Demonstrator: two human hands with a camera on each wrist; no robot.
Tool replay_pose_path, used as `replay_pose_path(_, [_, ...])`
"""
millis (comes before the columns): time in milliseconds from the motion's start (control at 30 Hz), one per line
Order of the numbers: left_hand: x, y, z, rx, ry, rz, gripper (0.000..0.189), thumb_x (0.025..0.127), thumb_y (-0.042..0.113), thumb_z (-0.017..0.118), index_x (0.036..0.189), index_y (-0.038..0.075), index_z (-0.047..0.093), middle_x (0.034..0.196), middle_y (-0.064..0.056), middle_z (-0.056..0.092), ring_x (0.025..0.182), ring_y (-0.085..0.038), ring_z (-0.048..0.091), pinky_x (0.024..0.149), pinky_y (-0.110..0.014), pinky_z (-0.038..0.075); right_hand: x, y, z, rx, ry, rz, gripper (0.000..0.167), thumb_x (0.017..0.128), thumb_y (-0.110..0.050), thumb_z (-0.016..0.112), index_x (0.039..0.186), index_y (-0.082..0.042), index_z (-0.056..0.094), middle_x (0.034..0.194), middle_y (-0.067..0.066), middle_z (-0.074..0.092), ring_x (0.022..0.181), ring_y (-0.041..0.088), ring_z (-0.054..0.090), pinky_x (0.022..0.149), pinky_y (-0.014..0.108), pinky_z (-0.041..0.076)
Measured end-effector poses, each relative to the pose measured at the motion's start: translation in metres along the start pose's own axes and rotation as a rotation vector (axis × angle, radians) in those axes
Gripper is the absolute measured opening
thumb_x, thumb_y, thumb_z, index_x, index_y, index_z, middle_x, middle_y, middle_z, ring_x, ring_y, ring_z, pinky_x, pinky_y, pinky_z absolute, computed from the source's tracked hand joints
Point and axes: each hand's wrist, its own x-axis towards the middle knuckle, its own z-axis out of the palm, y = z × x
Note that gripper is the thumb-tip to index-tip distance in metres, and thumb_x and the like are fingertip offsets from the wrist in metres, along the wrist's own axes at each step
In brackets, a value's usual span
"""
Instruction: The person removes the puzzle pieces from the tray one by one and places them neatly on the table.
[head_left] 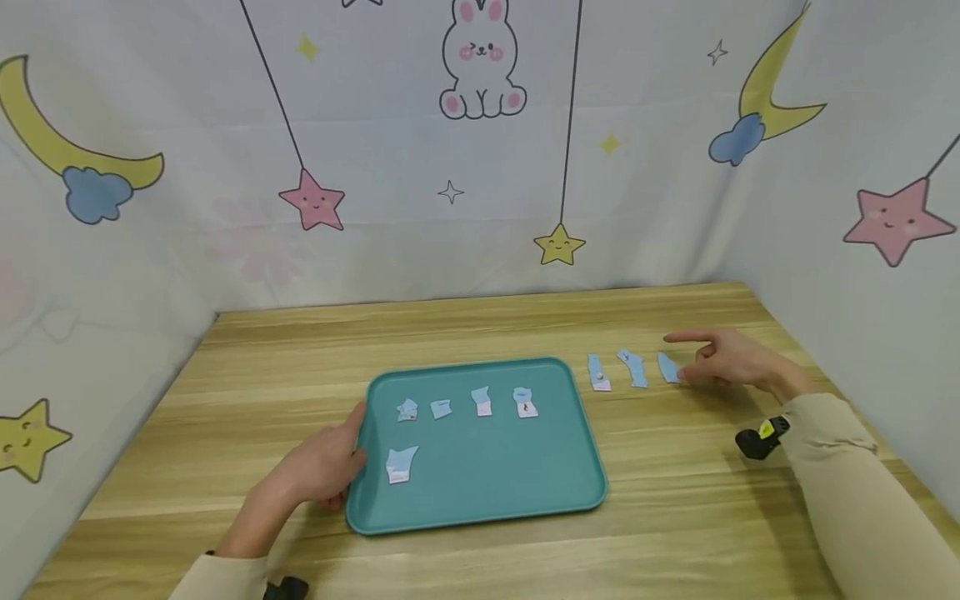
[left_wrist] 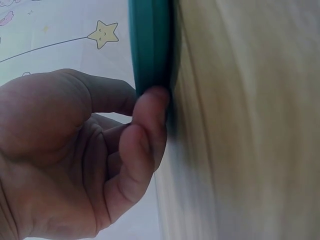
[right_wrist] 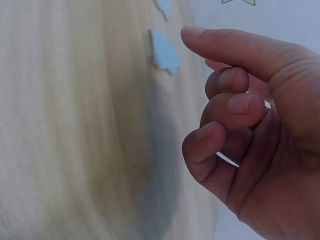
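The light-blue puzzle piece (head_left: 667,367) is lying on the tabletop (head_left: 675,475) just left of my right hand (head_left: 731,358), which is holding nothing I can see, index finger straight and other fingers loosely curled. My left hand (head_left: 326,462), well apart, is gripping the teal tray (head_left: 495,467) at its left rim. The piece's long axis is running away from me, its narrow tip pointing forward and slightly left

Behind the far edge of the table (head_left: 285,350), we see a white cloth (head_left: 390,267) printed with a winking rabbit (head_left: 483,71), a pink star (head_left: 312,201) and a yellow star (head_left: 559,247). Up beyond the far left corner we find a yellow moon (head_left: 37,133) with a blue cloud (head_left: 96,197); beyond the far right corner, another moon (head_left: 761,100) and a second pink star (head_left: 895,223).
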Motion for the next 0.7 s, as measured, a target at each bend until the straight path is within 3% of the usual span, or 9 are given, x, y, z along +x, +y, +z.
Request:
replay_pose_path(167, [-0.001,-0.002,0.0,0.002,-0.002,0.005,0.076,0.104,0.005,0.044,0.165,-0.011,0.002,0.062,-0.009,0.06,0.045,-0.019,0.058,0.048,-0.034,0.051,-0.002,-0.019,0.003,-0.014,0.029,-0.066,0.072,0.095,-0.026,0.078,0.157,-0.006,0.048,0.059,-0.004,0.038,0.05,0.01,0.037,0.054,0.029,0.039])
replay_pose_path(300, [0.0,-0.002,-0.001,-0.01,-0.002,0.014,0.075,0.104,0.006,0.044,0.165,-0.01,0.003,0.063,-0.009,0.059,0.045,-0.019,0.058,0.048,-0.033,0.051,0.0,-0.043,0.016,-0.033,0.08,-0.134,0.066,0.096,-0.028,0.078,0.154,-0.007,0.053,0.065,0.003,0.051,0.051,0.011,0.042,0.054,0.03,0.043])
replay_pose_path(467, [-0.001,-0.003,-0.001,-0.023,0.004,0.026,0.074,0.105,0.006,0.045,0.165,-0.01,0.005,0.063,-0.008,0.059,0.045,-0.018,0.058,0.048,-0.034,0.052,0.004,-0.082,0.044,-0.076,0.135,-0.213,0.058,0.095,-0.027,0.079,0.147,-0.007,0.062,0.077,0.01,0.064,0.053,0.011,0.049,0.052,0.029,0.046])
replay_pose_path(700, [-0.002,-0.003,-0.002,-0.019,-0.002,0.015,0.073,0.106,0.006,0.043,0.166,-0.01,0.004,0.063,-0.008,0.06,0.045,-0.018,0.059,0.048,-0.033,0.052,0.007,-0.142,0.098,-0.095,0.101,-0.323,0.051,0.093,-0.023,0.081,0.139,-0.006,0.068,0.08,0.001,0.063,0.064,0.015,0.055,0.056,0.027,0.047])
